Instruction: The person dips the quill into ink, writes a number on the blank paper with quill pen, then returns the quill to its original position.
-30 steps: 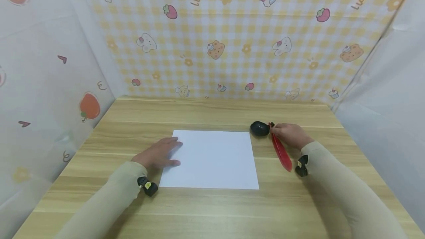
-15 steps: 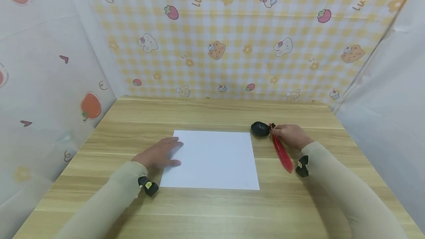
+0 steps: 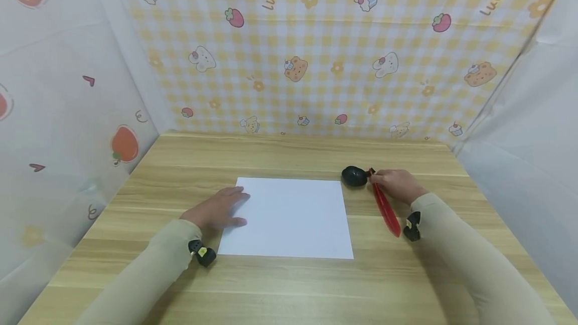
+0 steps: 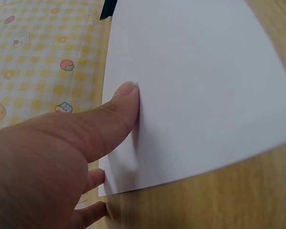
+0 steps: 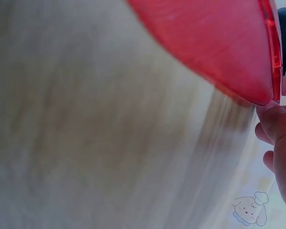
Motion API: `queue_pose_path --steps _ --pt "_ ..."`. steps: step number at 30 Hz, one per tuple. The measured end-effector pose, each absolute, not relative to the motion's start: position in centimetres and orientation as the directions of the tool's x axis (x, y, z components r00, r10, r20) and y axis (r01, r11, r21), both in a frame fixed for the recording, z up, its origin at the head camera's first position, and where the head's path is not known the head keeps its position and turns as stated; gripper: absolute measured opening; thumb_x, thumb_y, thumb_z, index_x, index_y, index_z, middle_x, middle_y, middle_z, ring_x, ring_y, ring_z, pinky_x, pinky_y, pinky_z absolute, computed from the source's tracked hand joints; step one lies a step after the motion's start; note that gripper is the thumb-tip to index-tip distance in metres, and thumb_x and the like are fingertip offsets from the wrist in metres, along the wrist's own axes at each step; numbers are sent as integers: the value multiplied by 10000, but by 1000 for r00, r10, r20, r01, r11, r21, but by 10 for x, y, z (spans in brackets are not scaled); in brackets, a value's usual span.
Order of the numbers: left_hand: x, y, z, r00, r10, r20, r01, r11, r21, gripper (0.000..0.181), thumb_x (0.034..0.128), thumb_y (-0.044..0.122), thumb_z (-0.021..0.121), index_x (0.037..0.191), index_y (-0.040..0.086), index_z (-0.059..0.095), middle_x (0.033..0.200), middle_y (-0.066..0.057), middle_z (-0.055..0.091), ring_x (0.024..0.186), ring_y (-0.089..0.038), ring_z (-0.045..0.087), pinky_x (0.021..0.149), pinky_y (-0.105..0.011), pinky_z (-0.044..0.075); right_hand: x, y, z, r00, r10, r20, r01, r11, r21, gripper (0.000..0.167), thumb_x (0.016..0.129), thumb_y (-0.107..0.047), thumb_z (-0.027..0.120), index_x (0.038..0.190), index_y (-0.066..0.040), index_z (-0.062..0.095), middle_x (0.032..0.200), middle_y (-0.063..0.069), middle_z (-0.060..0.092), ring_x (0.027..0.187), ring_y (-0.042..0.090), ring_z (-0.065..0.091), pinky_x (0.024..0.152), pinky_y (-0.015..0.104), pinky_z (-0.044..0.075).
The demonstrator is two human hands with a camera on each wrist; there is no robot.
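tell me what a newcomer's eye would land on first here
Probably the red object, its far end pinched by the right hand, a black object beside it. Next, the white sheet in the middle, the left hand at its left edge. Behind is the yellow checked backdrop.

Vs a sec ago, red obj point(image 3: 387, 209) in R hand point(image 3: 399, 184) has swung a bit: lower tip now slightly further R in head view, & body looks slimmer, i.e. turned a bit more edge-on. Top end also shifted R a touch, so more dark neck of black obj point(image 3: 354, 176) shows betw them. Whole head view slid v slightly R & down too
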State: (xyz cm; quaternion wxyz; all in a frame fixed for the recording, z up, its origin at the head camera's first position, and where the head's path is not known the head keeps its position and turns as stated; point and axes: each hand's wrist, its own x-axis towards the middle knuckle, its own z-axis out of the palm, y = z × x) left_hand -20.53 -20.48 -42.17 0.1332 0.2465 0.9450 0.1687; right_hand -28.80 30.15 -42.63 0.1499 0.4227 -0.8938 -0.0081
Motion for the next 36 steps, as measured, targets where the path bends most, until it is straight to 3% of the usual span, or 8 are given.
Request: queue_pose_path --steps 16,25,36 --pt "-206 -205 -422 -842 510 -174 427 828 363 719 891 422 672 1455 54 421 1537 -209 293 1412 -410 226 1124 -561 221 -289 303 -418 -615 -735 285 -733 666 136 266 734 58 782 844 -152 663 738 6 655 598 150 610 526 317 535" --pt "-207 -205 -423 -834 527 -161 443 815 374 714 887 411 679 1447 43 430 1531 -226 294 1405 -427 231 1122 -567 221 -287 301 -413 -642 -703 307 -709 697 113 272 720 30 807 894 -143 690 755 14 675 592 143 609 519 313 531" --pt "-206 -205 -422 -837 522 -164 437 818 374 724 883 429 678 1448 50 430 1536 -211 295 1409 -415 231 1120 -569 226 -290 302 -417 -643 -658 391 -717 697 -7 212 785 23 758 951 -82 678 884 86 722 759 258 694 618 416 571"
